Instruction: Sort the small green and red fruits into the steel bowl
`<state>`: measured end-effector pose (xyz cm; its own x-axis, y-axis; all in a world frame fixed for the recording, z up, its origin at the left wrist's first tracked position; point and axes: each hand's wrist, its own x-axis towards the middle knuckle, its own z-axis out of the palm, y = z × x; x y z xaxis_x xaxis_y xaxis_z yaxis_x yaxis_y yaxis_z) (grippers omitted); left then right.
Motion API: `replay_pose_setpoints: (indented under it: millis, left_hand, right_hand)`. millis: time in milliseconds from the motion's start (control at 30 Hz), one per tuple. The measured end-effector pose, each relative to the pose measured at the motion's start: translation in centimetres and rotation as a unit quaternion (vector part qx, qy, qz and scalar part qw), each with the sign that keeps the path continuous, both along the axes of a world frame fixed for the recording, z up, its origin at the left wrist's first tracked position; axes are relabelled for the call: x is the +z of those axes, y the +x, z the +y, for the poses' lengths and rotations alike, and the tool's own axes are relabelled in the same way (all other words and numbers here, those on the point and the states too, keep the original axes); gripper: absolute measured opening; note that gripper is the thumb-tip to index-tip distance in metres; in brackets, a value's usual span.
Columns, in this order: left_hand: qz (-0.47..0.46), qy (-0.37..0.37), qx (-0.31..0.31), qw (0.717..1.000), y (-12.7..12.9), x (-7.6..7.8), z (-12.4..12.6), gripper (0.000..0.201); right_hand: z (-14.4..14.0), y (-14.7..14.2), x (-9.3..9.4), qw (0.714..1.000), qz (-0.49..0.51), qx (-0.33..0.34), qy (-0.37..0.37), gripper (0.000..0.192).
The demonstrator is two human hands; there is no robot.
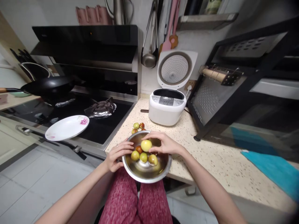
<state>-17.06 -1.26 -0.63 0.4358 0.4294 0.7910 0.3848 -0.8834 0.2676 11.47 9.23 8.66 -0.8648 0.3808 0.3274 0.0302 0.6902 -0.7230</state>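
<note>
A stainless steel bowl (147, 179) is tilted toward me at the counter's front edge, over my lap. My left hand (118, 155) is closed on its left rim, fingers over the edge and thumb outside. Inside the bowl lie several fruits that look like fresh jujubes (135, 155), yellow-green and some reddish brown. Between the thumb and fingers of my right hand (163, 143) is a pale yellow-green jujube (146, 145), held above the others. A few more jujubes (136, 125) rest on the counter just behind the bowl, partly hidden by its rim.
Behind the bowl stands a white rice cooker (167, 109) with its lid up. A floral white plate (66, 128) overhangs the front edge of the black stove (116, 115), where a wok (50, 85) sits. To the right are a blue cloth (271, 169) and a large black oven (245, 93).
</note>
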Motion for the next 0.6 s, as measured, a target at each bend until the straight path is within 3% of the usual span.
replay_pose_setpoints:
  millis: [167,467,600]
  left_hand:
    - [-0.008,0.015,0.004,1.0,-0.1,0.3,0.0,0.058]
    - [-0.024,-0.047,0.067,0.996,-0.1,0.0,0.3,0.071]
    - [-0.03,-0.03,0.057,0.997,-0.1,-0.3,0.5,0.067]
  right_hand:
    - [0.2,-0.2,-0.2,1.0,0.005,0.005,-0.001,0.045]
    - [1.2,-0.1,-1.4,0.999,0.031,0.015,0.023,0.051]
    - [1.4,0.0,-1.6,0.998,0.038,0.03,0.033,0.055]
